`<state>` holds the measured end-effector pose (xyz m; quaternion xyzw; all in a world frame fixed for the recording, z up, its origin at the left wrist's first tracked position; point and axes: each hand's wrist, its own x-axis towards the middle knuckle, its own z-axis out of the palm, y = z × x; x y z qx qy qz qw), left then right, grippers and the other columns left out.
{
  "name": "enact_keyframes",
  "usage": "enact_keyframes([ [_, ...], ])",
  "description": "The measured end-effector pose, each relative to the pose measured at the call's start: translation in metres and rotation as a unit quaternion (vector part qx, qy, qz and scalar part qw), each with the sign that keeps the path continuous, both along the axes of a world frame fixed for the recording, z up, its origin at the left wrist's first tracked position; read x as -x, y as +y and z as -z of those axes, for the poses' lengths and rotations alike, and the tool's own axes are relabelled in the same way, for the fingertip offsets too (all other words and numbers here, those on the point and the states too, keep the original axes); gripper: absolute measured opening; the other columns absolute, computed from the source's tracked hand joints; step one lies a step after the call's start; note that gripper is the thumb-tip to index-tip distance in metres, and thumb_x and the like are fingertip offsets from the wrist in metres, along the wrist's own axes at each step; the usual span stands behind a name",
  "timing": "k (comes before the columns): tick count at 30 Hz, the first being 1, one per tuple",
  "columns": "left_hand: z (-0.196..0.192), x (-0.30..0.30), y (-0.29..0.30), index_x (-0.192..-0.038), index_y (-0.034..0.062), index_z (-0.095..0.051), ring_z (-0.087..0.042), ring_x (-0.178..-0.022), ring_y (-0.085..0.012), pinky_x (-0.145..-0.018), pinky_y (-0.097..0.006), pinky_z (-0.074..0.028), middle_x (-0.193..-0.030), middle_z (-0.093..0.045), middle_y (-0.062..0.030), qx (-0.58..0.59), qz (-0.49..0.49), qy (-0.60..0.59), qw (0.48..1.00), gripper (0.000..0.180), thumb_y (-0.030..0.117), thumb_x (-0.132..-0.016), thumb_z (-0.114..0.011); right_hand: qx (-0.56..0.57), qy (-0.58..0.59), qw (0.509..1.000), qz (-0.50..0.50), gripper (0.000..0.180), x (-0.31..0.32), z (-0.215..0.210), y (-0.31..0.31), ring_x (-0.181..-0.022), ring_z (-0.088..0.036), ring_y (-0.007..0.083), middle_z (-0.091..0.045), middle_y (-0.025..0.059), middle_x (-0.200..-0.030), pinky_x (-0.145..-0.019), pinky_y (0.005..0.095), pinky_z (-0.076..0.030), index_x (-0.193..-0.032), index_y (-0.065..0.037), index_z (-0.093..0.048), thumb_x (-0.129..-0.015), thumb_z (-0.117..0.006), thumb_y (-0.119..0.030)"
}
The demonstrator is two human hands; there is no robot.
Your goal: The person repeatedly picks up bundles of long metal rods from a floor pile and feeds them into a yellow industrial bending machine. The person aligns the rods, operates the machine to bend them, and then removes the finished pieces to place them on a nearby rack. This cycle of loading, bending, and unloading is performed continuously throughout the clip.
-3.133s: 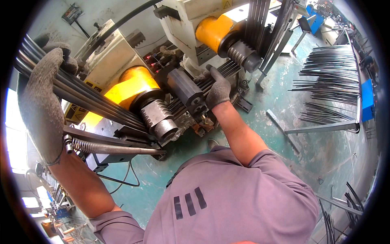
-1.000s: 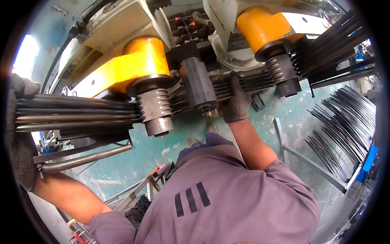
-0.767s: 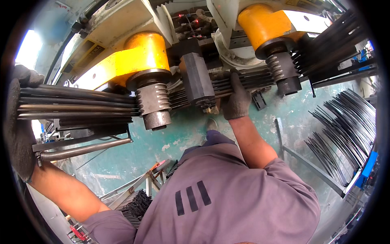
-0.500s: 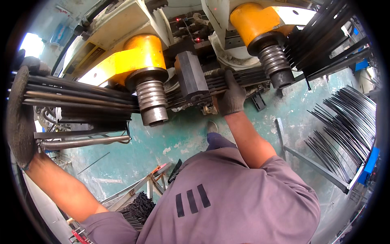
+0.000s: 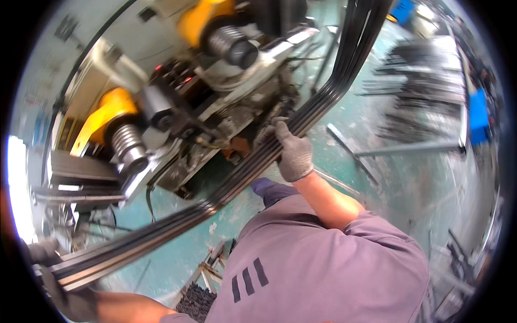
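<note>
A bundle of long dark metal bars (image 5: 247, 173) runs slantwise across the front of my body, bent at two places. My left hand (image 5: 62, 285), in a dark work glove, is wrapped round the bundle's left end. In a grey glove, my right hand (image 5: 294, 153) grips it near the middle, just before the bend, with the thumb over the top. The far right end rises out of the picture. Beyond the bars stands a bending machine with two yellow arms (image 5: 110, 107), ribbed steel rollers (image 5: 129, 146) and a dark angular block (image 5: 154, 106) between them.
A rack (image 5: 414, 148) at the right carries several rows of dark rods (image 5: 425, 89). A blue panel (image 5: 478, 116) stands beside it. Near my lower left, a bundle of rods (image 5: 196, 301) lies by a metal frame (image 5: 207, 272). The floor (image 5: 323, 156) is worn green.
Both hands have drawn the bundle out from the machine's rollers toward my body. Its left end has come down, its right end swings up, and my view has turned.
</note>
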<state>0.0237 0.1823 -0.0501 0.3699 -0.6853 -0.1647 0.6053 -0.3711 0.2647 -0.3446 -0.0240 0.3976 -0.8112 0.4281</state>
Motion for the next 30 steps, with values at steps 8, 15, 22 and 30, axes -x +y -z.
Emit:
enact_keyframes([
  [8, 0.159, 0.091, 0.061, -0.114, -0.0044, -0.057, -0.061, -0.096, -0.0228, -0.091, -0.036, -0.048, -0.098, -0.062, -0.0134, -0.245, 0.09, 0.222, 0.939, 0.031, 0.017, -0.094, -0.048, -0.194, 0.225, 0.907, 0.298, 0.029, 0.182, -0.028, 0.24, -0.054, -0.061, 0.017, -0.062, 0.0049, -0.067, -0.05, 0.032, -0.052, -0.097, -0.003, -0.061, -0.096, -0.065, -0.031],
  [15, 0.344, 0.262, 0.173, -0.114, -0.0034, -0.06, -0.06, -0.108, -0.033, -0.103, -0.046, -0.045, -0.11, -0.064, -0.0187, -0.602, 0.351, 0.316, 0.644, 0.033, 0.016, -0.09, -0.049, -0.37, 0.377, 0.732, 0.431, 0.031, 0.343, -0.06, 0.43, -0.056, -0.061, 0.0109, -0.067, 0.0037, -0.07, -0.05, 0.0269, -0.049, -0.09, -0.003, -0.063, -0.094, -0.069, -0.033],
  [22, 0.405, 0.384, 0.257, -0.118, -0.0053, -0.052, -0.062, -0.099, -0.0391, -0.094, -0.052, -0.05, -0.112, -0.062, -0.0228, -0.786, 0.244, 0.242, 0.514, 0.033, 0.009, -0.089, -0.056, -0.673, 0.386, 0.541, 0.324, 0.04, 0.525, -0.021, 0.526, -0.103, -0.064, 0.0404, -0.07, 0.0192, -0.102, -0.087, 0.0458, -0.049, -0.112, -0.011, -0.067, -0.091, -0.062, -0.045],
  [30, 0.296, 0.456, 0.27, -0.116, -0.0034, -0.056, -0.066, -0.09, -0.0242, -0.085, -0.037, -0.055, -0.104, -0.065, -0.0141, -0.653, 0.201, 0.134, 0.718, 0.029, 0.007, -0.09, -0.06, -0.672, 0.579, 0.405, 0.222, 0.043, 0.691, 0.023, 0.535, -0.117, -0.061, 0.0337, -0.063, 0.022, -0.126, -0.097, 0.0459, -0.049, -0.128, -0.004, -0.058, -0.095, -0.056, -0.031],
])
